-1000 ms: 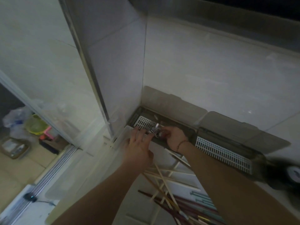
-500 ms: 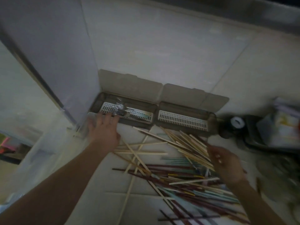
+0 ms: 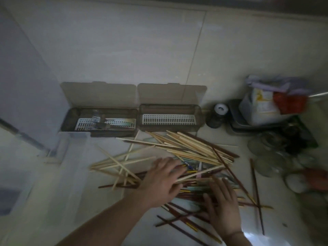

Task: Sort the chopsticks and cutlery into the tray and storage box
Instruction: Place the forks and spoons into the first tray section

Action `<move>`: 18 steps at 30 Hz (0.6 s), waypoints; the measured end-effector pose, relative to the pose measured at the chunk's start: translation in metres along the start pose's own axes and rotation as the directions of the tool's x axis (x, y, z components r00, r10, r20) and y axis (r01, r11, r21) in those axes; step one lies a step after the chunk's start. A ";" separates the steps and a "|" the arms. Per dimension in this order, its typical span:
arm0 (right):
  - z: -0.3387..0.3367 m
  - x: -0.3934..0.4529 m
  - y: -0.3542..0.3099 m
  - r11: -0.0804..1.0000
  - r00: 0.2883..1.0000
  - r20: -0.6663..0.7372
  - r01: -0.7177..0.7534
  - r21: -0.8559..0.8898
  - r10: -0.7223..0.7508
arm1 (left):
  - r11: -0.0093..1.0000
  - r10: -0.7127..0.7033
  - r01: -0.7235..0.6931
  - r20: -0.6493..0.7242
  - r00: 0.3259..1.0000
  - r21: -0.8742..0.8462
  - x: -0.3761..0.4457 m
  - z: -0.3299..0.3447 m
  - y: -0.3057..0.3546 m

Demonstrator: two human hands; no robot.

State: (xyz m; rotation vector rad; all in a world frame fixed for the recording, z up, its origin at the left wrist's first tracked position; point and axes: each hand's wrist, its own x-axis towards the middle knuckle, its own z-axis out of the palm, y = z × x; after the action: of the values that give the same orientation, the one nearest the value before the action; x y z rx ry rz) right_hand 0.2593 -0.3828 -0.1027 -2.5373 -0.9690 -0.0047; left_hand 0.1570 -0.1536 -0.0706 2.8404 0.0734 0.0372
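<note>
Both hands, left hand [image 3: 160, 178] and right hand [image 3: 221, 208], lay flat and released on the chopsticks [image 3: 188, 150] at lower centre; sweeping risked scattering sticks.

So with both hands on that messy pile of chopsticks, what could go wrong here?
The chopsticks lie crossed in a tangle, so lifting some under the left hand or right hand may drag or scatter others. Strays near the glass jars could get knocked. Dim light may make matching pairs harder.
</note>
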 end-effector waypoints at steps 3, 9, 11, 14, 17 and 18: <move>-0.007 0.022 0.013 0.991 0.991 -0.056 -0.121 -0.048 0.119 | 1.000 0.014 -0.010 0.145 0.989 -0.027 0.003 0.013 0.021; -0.024 0.046 0.037 0.912 0.963 0.057 -0.229 -0.340 0.263 | 0.996 -0.028 0.006 0.232 0.972 0.094 -0.003 0.029 0.021; -0.027 0.051 0.042 0.901 0.971 0.084 -0.175 -0.396 0.225 | 0.991 -0.028 -0.002 0.215 0.976 0.135 -0.008 0.032 0.018; -0.033 0.061 0.040 0.903 0.964 0.127 -0.166 -0.397 0.233 | 0.985 -0.044 0.008 0.207 0.977 0.175 -0.015 0.034 0.014; -0.039 0.076 0.035 0.911 0.948 0.181 -0.181 -0.372 0.262 | 0.986 -0.022 -0.008 0.181 0.983 0.167 -0.018 0.034 0.014; -0.040 0.081 0.034 0.904 0.943 0.213 -0.156 -0.397 0.256 | 0.986 -0.009 -0.019 0.165 0.986 0.167 -0.019 0.034 0.014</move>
State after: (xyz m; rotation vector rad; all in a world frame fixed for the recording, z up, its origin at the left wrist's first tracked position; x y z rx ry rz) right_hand 0.3483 -0.3695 -0.0672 -3.0481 -0.8484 0.2345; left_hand 0.1397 -0.1779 -0.0997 2.9994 0.0348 -0.2138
